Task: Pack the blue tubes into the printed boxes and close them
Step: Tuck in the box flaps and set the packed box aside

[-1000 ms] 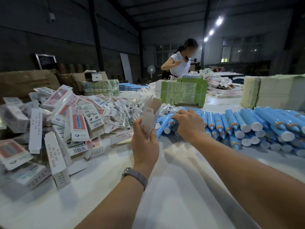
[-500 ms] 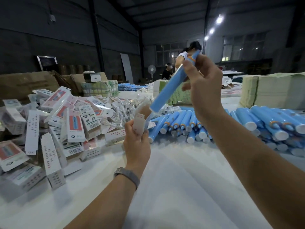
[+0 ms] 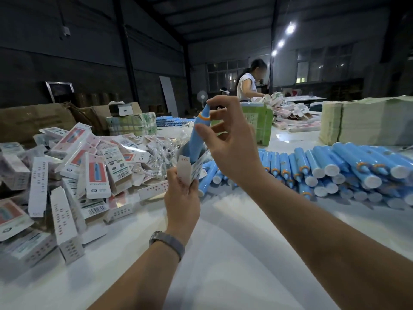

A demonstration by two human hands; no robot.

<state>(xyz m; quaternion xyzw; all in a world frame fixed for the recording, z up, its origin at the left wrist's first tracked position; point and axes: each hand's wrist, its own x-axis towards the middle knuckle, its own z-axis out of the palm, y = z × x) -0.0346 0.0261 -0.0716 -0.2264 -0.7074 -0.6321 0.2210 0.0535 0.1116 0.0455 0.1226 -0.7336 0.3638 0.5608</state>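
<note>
Head view. The left hand (image 3: 182, 198) grips an open printed box (image 3: 190, 170) upright, fingers curled round its lower half, above the white table (image 3: 234, 253). A blue tube (image 3: 197, 137) stands in the box mouth, lower part inside, upper part sticking out and tilted slightly right. The tube is light blue, with an orange ring below a tapered blue tip. The right hand (image 3: 232, 148) pinches it: thumb on the body, forefinger at the tip, the other fingers spread loosely.

The box is white; its open flap carries small red marks that look like "OF", not surely legible.

Relative to the held box: to the left lies a pile of boxes (image 3: 73, 173), white with red and blue panels, barcodes and rows of small red print, too small to read. To the right lies a heap of tubes (image 3: 335, 168), the same blue, with white flat ends and orange rings. Behind the box, clear plastic packets (image 3: 161, 153). Behind and to the right, a green carton (image 3: 261, 124) with unreadable print, and a stack of pale sheets (image 3: 366, 121). Beyond the carton, another person (image 3: 248, 83) in a white top stands at the table. A grey watch (image 3: 167, 243) sits on the left wrist.
</note>
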